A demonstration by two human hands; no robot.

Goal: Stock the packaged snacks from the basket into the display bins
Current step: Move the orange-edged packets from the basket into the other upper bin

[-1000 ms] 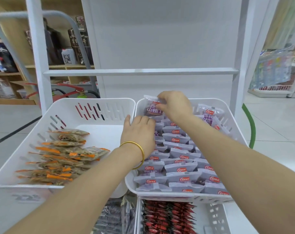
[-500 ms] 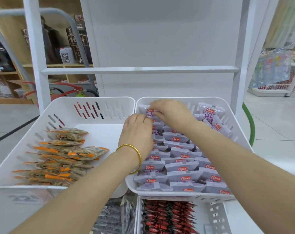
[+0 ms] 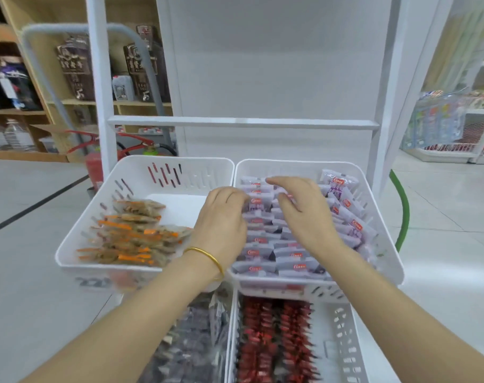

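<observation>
Seemingly I'm squaring the packets [image 3: 293, 255] in the bin [image 3: 290, 168]; my right hand [image 3: 304, 214] hovers loose and empty; my left hand [image 3: 221, 219] curls onto them, grip unclear; next, fetch more.

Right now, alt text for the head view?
Left hand and right hand reach over rows of purple packets in the right bin. The left bin holds orange packets; red packets fill a lower bin.

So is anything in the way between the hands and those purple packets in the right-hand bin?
Nothing visible. The left hand and right hand both sit directly over the purple packets in the open-topped right bin, with nothing between fingers and packets.
</observation>
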